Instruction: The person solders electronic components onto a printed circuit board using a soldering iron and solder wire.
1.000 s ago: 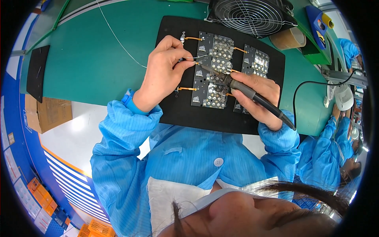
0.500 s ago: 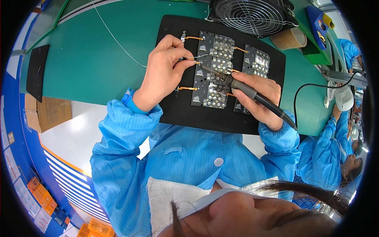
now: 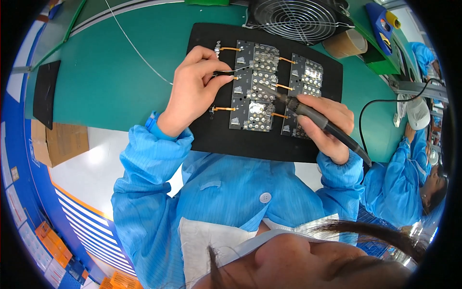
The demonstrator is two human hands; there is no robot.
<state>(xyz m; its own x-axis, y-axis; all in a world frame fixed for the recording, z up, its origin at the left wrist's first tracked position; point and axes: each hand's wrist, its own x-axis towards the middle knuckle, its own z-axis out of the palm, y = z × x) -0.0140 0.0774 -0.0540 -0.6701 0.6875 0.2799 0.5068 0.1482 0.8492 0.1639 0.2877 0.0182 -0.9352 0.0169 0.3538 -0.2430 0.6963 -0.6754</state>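
While the left hand (image 3: 190,94) is poised over the near-left part of the boards, its thumb and forefinger pinch together on a thin silvery wire (image 3: 236,71), whose free end reaches across the left column of circuit boards (image 3: 261,111). The thumb tip is at the end of the middle orange lead; I cannot tell whether it touches. A pale strand (image 3: 126,35) runs from the upper edge down to the back of this hand, and a blue band (image 3: 156,126) circles the wrist.

The fingers of the right hand (image 3: 334,113) close round the dark handle of a soldering iron (image 3: 315,118), held aslant, with its tip pointing left over the middle board of the left column; whether the tip is in contact I cannot tell. A black cord (image 3: 362,113) curves over the surface (image 3: 106,77) to the right.

The boards lie in two columns on a black mat (image 3: 211,142), with short orange leads (image 3: 230,48) sticking out from their left edges. Beyond the mat stand a black fan (image 3: 296,19) with a wire grille and, just beside it, a brown tube (image 3: 346,44). A flat black pad (image 3: 46,94) lies at the far left, and at the right a co-worker in blue sleeves (image 3: 390,188) sits near the green surface
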